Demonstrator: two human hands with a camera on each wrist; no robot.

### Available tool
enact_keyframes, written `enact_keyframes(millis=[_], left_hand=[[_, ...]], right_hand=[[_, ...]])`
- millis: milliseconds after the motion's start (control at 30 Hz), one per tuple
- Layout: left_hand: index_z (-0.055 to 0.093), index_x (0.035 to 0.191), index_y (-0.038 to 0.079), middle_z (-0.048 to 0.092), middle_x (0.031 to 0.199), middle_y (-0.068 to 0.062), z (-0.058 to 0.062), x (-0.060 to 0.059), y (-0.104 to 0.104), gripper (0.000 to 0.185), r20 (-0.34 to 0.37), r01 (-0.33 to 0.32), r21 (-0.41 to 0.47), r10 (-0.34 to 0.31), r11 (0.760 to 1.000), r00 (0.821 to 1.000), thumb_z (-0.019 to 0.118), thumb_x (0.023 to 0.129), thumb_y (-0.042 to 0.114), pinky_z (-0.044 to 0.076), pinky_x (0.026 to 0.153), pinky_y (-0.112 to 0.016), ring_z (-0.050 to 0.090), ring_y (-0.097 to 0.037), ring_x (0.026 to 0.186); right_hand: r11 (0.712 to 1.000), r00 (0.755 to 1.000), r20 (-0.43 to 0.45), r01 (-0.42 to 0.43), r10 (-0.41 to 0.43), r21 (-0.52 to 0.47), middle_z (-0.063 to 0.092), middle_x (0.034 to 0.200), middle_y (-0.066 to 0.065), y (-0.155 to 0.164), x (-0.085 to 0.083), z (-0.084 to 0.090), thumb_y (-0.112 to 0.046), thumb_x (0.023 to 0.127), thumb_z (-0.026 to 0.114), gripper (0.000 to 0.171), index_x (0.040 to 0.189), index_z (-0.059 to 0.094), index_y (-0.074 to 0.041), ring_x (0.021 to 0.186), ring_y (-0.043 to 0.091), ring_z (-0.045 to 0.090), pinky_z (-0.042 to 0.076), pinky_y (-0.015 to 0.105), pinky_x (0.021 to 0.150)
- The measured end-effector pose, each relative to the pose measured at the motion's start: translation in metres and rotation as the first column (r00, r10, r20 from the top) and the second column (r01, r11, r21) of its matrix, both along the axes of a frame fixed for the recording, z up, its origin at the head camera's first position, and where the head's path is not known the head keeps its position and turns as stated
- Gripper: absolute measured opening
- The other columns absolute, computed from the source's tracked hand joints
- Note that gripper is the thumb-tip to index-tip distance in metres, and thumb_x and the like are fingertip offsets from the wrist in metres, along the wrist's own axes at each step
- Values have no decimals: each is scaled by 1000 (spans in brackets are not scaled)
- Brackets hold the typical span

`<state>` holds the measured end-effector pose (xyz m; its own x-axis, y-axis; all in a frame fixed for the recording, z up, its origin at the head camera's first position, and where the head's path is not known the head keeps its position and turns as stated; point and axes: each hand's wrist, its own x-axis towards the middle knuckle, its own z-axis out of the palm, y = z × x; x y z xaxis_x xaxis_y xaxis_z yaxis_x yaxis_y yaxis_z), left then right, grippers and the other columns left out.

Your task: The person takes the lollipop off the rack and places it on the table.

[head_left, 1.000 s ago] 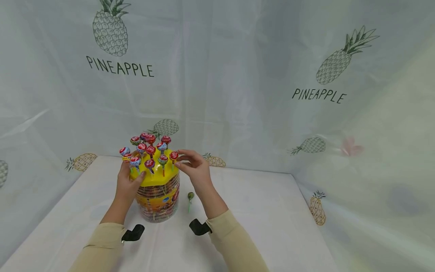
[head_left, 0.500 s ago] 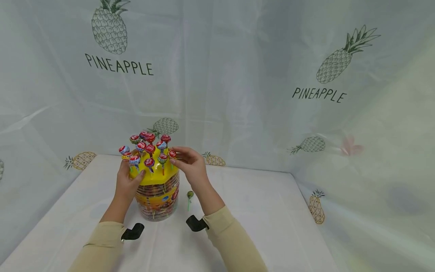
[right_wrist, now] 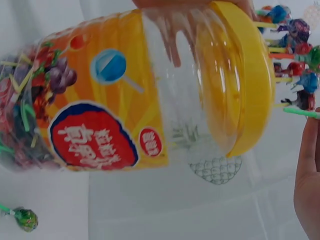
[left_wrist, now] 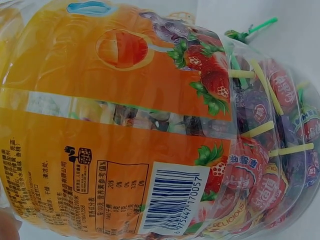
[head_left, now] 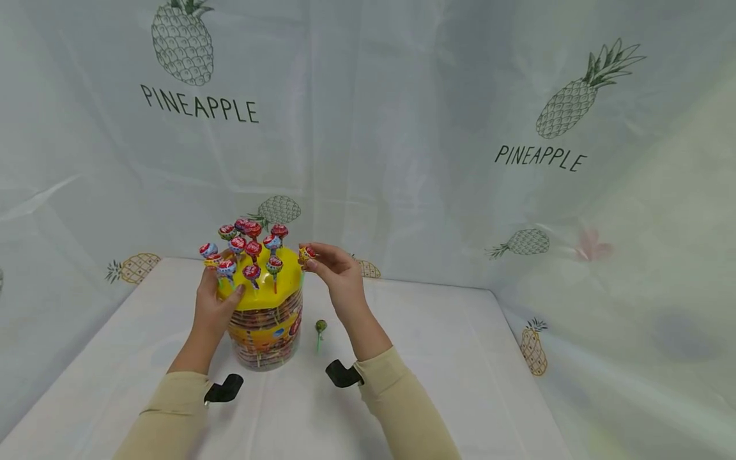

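Note:
A clear plastic jar of lollipops (head_left: 266,335) with a yellow lid (head_left: 259,299) stands upright on the white tabletop. My left hand (head_left: 214,303) grips the lid's left side, thumb in front; lollipops hide some of its fingers. Several wrapped lollipops (head_left: 253,249) stick up from the lid. Just off the lid's right edge, my right hand (head_left: 343,281) pinches a yellow-and-red lollipop (head_left: 307,254). In the right wrist view its green stick (right_wrist: 301,113) points at the lid, apart from it. The left wrist view shows the jar's orange label (left_wrist: 100,150) close up.
One green lollipop (head_left: 321,326) lies on the white tabletop (head_left: 437,358), right of the jar. Behind the table hangs a pale curtain (head_left: 391,128) printed with pineapples. A black wrist camera (head_left: 344,374) sits at each sleeve cuff.
The lollipop at the lid's right edge has come out of the lid, pinched in my right hand, which has moved slightly right and up. My left hand has stayed on the lid.

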<state>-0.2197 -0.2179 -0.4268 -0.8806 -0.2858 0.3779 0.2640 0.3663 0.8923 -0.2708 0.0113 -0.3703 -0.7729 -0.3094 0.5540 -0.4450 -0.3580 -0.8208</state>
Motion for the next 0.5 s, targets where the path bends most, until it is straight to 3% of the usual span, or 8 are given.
enact_keyframes(millis=[133,367,500], left_hand=[[22,154,17,37,146,-13,0,-1,0,74,2,5,1,-5,1000,1000,59,90,19,34,109,-52,39,-31,130],[19,155,18,34,148,-15,0,0,0,76,23,-2,10,2,1000,1000,59,90,20,33,107,-59,38,-35,132],[20,155,19,35,147,-13,1,-1,0,76,22,-2,11,2,1000,1000,59,89,19,34,108,-56,38,-32,131]], right_hand=[[1000,1000,17,3,-3,-8,65,121,13,10,-5,-8,-6,95,62,27,121,63,-1,99,25,66,54,43,90],[1000,989,150,2,-3,6,62,118,11,25,-15,-31,-1,96,59,29,124,60,4,98,21,65,55,37,89],[999,977,215,-2,-8,44,60,116,14,33,-23,-47,1,95,58,31,126,58,7,96,21,66,55,37,88]])
